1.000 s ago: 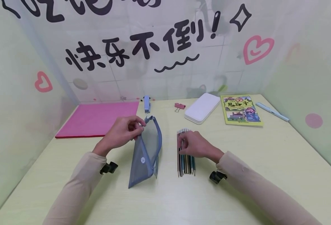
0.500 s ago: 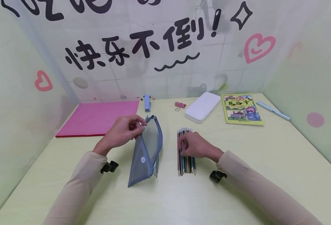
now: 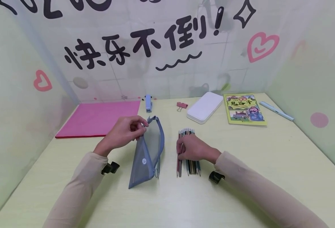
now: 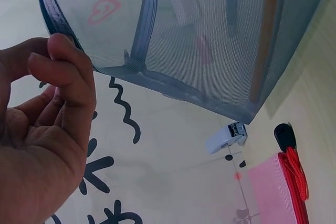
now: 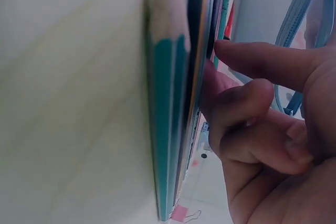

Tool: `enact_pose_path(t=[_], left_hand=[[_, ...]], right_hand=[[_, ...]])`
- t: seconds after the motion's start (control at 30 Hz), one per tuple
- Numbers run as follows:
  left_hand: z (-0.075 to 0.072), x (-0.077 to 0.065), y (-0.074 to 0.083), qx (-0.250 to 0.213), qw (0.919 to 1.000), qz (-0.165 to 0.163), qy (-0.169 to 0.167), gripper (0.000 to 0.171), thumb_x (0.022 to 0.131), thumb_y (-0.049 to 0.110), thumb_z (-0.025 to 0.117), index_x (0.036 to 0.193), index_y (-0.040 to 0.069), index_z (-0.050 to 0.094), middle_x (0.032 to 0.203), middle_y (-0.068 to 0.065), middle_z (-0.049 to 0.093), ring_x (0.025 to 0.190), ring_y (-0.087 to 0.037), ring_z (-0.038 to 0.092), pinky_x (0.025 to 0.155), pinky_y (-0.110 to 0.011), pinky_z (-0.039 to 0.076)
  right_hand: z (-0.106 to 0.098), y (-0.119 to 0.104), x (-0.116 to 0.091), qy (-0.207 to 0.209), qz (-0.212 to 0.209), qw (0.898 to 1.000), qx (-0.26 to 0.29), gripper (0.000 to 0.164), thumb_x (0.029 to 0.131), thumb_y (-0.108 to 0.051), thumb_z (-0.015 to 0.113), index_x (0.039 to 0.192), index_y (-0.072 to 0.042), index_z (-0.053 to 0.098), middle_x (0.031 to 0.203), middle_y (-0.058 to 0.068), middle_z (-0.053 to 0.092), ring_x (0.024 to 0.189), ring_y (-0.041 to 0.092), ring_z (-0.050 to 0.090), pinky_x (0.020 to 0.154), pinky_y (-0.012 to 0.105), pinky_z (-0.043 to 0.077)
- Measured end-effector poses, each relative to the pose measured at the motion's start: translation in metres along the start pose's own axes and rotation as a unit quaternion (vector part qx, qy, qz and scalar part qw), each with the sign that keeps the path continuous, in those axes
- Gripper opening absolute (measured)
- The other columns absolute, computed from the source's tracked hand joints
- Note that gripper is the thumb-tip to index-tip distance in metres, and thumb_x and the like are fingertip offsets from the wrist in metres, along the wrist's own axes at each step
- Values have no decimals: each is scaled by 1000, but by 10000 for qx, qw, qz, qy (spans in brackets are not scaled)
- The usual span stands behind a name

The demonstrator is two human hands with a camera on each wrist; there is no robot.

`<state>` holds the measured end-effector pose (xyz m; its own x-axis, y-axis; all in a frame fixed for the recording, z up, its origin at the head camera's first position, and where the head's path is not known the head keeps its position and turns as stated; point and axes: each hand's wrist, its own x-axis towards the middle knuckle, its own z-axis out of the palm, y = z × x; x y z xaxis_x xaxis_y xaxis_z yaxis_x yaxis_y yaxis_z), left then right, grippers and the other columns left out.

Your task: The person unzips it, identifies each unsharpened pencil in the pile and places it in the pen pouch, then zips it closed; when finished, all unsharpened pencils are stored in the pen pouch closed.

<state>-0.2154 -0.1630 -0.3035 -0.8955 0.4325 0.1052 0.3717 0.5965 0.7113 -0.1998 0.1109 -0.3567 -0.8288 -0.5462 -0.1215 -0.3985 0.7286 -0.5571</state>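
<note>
My left hand (image 3: 126, 130) pinches the upper edge of a blue-grey mesh zip pouch (image 3: 140, 172), holding it upright with its zip mouth gaping to the right. Through the mesh in the left wrist view, a brownish pencil-like strip (image 4: 265, 40) shows inside. Right of the pouch, my right hand (image 3: 194, 147) pinches a couple of pencils (image 3: 179, 167), one reddish and one dark, at the left of a row. The other pencils (image 3: 194, 167) lie side by side under that hand, partly hidden. A teal pencil (image 5: 165, 124) is closest in the right wrist view.
Along the back stand a pink folder (image 3: 99, 118), a blue stapler (image 3: 148, 104), a pink binder clip (image 3: 182, 105), a white case (image 3: 205, 107), a yellow booklet (image 3: 245, 110) and a light blue pen (image 3: 276, 110). A printed sheet forms the back wall.
My right hand has moved slightly left, drawing the reddish and dark pencils apart from the row. The left hand and pouch have stayed nearly still.
</note>
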Motion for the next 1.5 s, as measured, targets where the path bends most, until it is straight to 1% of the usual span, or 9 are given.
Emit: enact_pose_path(t=[0.13, 0.3, 0.47, 0.77, 0.9, 1.07, 1.17, 1.3, 1.5], left_hand=[[0, 1, 0, 4, 10000, 1, 20, 16, 95, 7, 58, 107, 6, 69, 77, -11, 65, 60, -17, 59, 53, -25, 50], [2, 1, -1, -60, 10000, -13, -7, 16, 96, 7, 59, 107, 5, 69, 76, -10, 65, 60, -17, 60, 53, -26, 50], [2, 2, -2, -86, 10000, -30, 12, 16, 96, 7, 58, 108, 5, 69, 76, -10, 65, 60, -16, 60, 53, -26, 51], [1, 2, -2, -133, 9999, -7, 55, 17, 95, 7, 58, 108, 5, 69, 76, -11, 65, 59, -16, 60, 53, -26, 51], [0, 1, -3, -133, 9999, -1, 83, 17, 95, 6, 58, 108, 5, 69, 76, -11, 65, 59, -15, 59, 52, -26, 50], [1, -1, -5, -200, 9998, 1, 64, 16, 96, 6, 59, 108, 5, 70, 75, -11, 65, 59, -18, 59, 52, -26, 50], [2, -3, -6, -254, 9997, -19, 49, 16, 95, 6, 59, 108, 4, 70, 75, -10, 65, 59, -18, 59, 52, -26, 50], [5, -5, -7, -261, 9997, -25, 7, 16, 95, 7, 59, 108, 4, 70, 74, -8, 65, 59, -17, 59, 52, -26, 50], [5, 2, -6, -188, 9998, -16, -16, 16, 95, 7, 59, 107, 5, 69, 74, -7, 64, 60, -20, 61, 53, -28, 52]], right_hand=[[-2, -5, 5, -11, 85, 9997, -211, 15, 80, -11, 81, 76, -12, 67, 75, -1, 67, 65, 9, 59, 59, 21, 49], [0, -6, 12, 43, 391, 9982, -454, 15, 78, -11, 82, 77, -11, 68, 77, 0, 66, 67, 13, 57, 58, 22, 46], [1, -9, 19, 49, 702, 9954, -650, 17, 77, -10, 81, 73, -12, 65, 73, 1, 63, 65, 15, 56, 56, 23, 44], [1, -11, 22, -37, 1151, 9931, 225, 14, 74, 5, 68, 74, -9, 64, 56, 1, 58, 46, 11, 54, 48, 22, 46], [-1, -9, 19, -36, 1189, 9913, 572, 14, 73, 4, 68, 83, -6, 66, 54, 1, 58, 45, 11, 55, 48, 23, 47], [-5, -8, 14, 52, 1318, 9861, 1009, 22, 74, 2, 70, 95, -5, 67, 54, 2, 57, 45, 12, 52, 47, 23, 45], [-8, -9, 12, 115, 1282, 9846, 1184, 26, 77, 0, 71, 101, -7, 67, 56, 2, 58, 45, 11, 50, 46, 23, 44], [-14, -14, 11, 254, 1032, 9828, 1510, 30, 80, -3, 71, 109, -7, 66, 63, 6, 68, 44, 12, 49, 47, 24, 42], [-25, -27, 15, 651, 663, 9705, 2223, 31, 84, -6, 70, 113, -10, 62, 76, 19, 72, 44, 16, 49, 49, 27, 42]])
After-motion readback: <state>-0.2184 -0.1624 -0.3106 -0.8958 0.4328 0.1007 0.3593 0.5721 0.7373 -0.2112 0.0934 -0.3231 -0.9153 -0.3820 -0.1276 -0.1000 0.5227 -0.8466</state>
